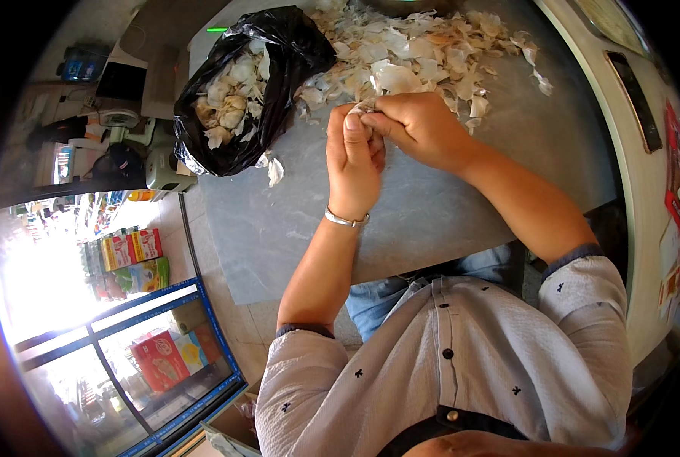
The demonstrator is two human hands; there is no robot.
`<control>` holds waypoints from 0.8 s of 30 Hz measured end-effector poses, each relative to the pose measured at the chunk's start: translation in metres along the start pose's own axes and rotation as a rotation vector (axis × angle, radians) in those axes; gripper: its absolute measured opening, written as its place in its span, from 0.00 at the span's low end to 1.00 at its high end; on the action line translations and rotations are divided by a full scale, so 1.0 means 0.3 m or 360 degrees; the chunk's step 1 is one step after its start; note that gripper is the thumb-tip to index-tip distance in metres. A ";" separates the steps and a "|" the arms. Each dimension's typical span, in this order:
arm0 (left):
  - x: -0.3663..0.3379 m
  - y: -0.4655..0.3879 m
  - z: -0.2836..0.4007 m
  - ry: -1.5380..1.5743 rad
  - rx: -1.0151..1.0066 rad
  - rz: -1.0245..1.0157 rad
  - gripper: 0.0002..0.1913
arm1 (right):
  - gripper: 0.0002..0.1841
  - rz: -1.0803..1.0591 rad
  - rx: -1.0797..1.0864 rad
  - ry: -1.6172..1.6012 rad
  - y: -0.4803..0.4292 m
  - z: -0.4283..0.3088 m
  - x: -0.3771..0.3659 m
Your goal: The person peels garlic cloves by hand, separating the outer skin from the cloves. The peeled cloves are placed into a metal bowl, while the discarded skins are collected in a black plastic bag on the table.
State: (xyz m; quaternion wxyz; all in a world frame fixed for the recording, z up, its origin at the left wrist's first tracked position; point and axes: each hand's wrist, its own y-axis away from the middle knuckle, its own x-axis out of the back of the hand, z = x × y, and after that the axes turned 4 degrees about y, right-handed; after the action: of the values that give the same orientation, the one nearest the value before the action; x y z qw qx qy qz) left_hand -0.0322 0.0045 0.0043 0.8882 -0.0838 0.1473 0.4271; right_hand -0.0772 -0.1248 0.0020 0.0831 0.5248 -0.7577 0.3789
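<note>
My left hand [354,154], with a silver bracelet at its wrist, grips a small piece of garlic [364,108] in its fingertips. From the right, my right hand [417,128] pinches the same garlic with thumb and forefinger. The fingers cover most of it. Just beyond the hands, a broad heap of dry garlic skins [400,74] spreads over the grey tabletop [431,200]. To the left, an open black plastic bag [283,74] holds garlic bulbs [231,111] and loose skins. A few skin flakes [275,171] lie beside the bag.
At the table's far edge a round vessel [411,5] is partly visible. A pale cabinet or appliance [608,114] with a dark handle recess stands along the right. Left of the table are a scale-like device [168,168] and a glass-fronted case [203,320] with boxed goods behind the panes.
</note>
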 end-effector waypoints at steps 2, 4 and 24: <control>-0.003 -0.004 0.000 0.0248 0.0115 0.0034 0.12 | 0.18 -0.0007 0.0096 0.0029 0.000 0.008 0.000; -0.008 -0.008 0.006 0.0386 0.0165 0.0092 0.11 | 0.17 -0.0060 0.0174 0.0014 0.003 0.017 -0.002; 0.024 -0.026 0.005 0.0541 0.0135 -0.0013 0.15 | 0.17 -0.0172 0.0176 0.0089 0.002 0.004 0.008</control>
State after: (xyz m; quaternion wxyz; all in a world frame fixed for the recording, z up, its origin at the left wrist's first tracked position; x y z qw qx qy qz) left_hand -0.0217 0.0054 0.0036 0.8549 -0.1179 0.3129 0.3966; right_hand -0.0785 -0.1273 0.0021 0.0955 0.5580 -0.7035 0.4296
